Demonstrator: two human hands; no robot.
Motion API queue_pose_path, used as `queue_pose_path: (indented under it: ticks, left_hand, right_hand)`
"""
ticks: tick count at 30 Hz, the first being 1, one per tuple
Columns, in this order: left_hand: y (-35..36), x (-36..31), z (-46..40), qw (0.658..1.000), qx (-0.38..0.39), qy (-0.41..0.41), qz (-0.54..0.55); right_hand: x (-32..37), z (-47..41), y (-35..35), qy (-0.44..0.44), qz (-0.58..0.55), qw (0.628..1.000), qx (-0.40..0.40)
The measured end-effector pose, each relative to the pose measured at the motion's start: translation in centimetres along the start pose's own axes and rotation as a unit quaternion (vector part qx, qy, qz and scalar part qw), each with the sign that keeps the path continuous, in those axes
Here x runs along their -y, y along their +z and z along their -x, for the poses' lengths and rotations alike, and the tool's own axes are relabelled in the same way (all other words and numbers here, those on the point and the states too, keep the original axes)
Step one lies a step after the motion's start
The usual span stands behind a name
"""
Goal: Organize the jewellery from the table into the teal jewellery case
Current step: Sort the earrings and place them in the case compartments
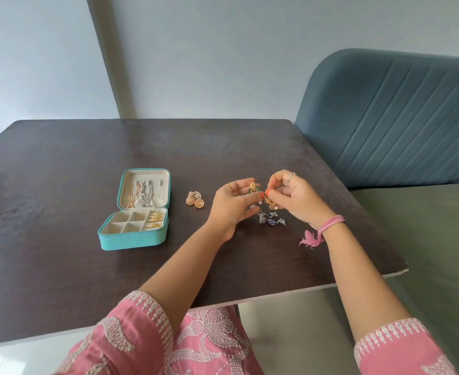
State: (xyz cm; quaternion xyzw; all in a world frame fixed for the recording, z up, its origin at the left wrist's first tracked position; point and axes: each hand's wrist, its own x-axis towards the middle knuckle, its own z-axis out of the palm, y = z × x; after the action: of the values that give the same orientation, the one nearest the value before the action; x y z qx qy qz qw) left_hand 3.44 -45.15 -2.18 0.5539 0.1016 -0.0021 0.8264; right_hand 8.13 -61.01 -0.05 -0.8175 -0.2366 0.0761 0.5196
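The teal jewellery case (131,238) lies open on the left of the dark table (60,163). Chains hang in its lid and gold earrings (154,218) sit in its right compartments. A pair of gold dome earrings (194,200) lies right of the case. My left hand (233,205) holds a gold and green earring (253,187) in its fingers. My right hand (294,197) pinches a second gold earring (270,200) close against the first. A small heap of silver jewellery (271,219) with a purple stone lies on the table under my hands.
A blue padded chair (390,117) stands at the table's right side. The table's right corner (404,269) is just beyond my right forearm. A pink thread band (327,226) with a tassel hangs at my right wrist.
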Motion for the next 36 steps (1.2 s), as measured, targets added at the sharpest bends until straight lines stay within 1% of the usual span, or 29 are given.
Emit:
queue_pose_path:
  ticks: [7, 10, 12, 14, 16, 17, 19, 22, 27, 30, 33, 36]
  left_hand:
    - [0.0, 0.3, -0.2, 1.000, -0.016, 0.002, 0.021]
    - [0.0, 0.3, -0.2, 1.000, -0.017, 0.006, 0.021]
    - [0.1, 0.4, -0.2, 1.000, -0.018, 0.012, 0.016]
    - [0.3, 0.5, -0.2, 1.000, -0.023, 0.018, -0.002]
    - [0.6, 0.8, -0.2, 0.999, -0.029, 0.024, -0.030]
    - [0.7, 0.9, -0.2, 0.998, -0.033, 0.028, -0.039]
    - [0.9, 0.9, -0.2, 0.998, -0.039, 0.032, -0.037]
    - [1.0, 0.9, -0.2, 0.998, -0.048, 0.029, -0.020]
    - [0.9, 0.6, -0.2, 0.998, -0.053, 0.019, 0.006]
    - [0.8, 0.8, -0.1, 0.998, -0.048, 0.017, -0.022]
    - [0.9, 1.1, -0.1, 0.997, -0.040, 0.013, -0.063]
    - [0.9, 1.2, -0.2, 0.994, -0.038, 0.012, -0.105]
  right_hand:
    - [-0.6, 0.5, 0.2, 0.083, -0.146, 0.986, 0.007]
    - [-0.6, 0.7, 0.0, 0.093, -0.143, 0.985, 0.009]
    - [-0.5, 0.7, -0.4, 0.085, -0.091, 0.992, 0.002]
    - [-0.3, 0.5, -0.6, 0.062, 0.025, 0.998, -0.009]
    - [0.1, 0.5, -0.4, 0.034, 0.149, 0.988, -0.020]
    - [0.3, 0.5, -0.2, 0.021, 0.181, 0.983, -0.029]
    - [0.5, 0.7, 0.3, 0.008, 0.198, 0.979, -0.048]
    - [0.6, 1.0, 0.2, 0.020, 0.173, 0.982, -0.072]
    - [0.3, 1.4, 0.1, 0.039, 0.144, 0.986, -0.080]
    - [0.0, 1.5, 0.2, 0.039, 0.131, 0.985, -0.106]
    - [-0.2, 1.6, 0.1, 0.050, 0.079, 0.986, -0.139]
    - [-0.4, 1.7, 0.1, 0.056, 0.030, 0.986, -0.156]
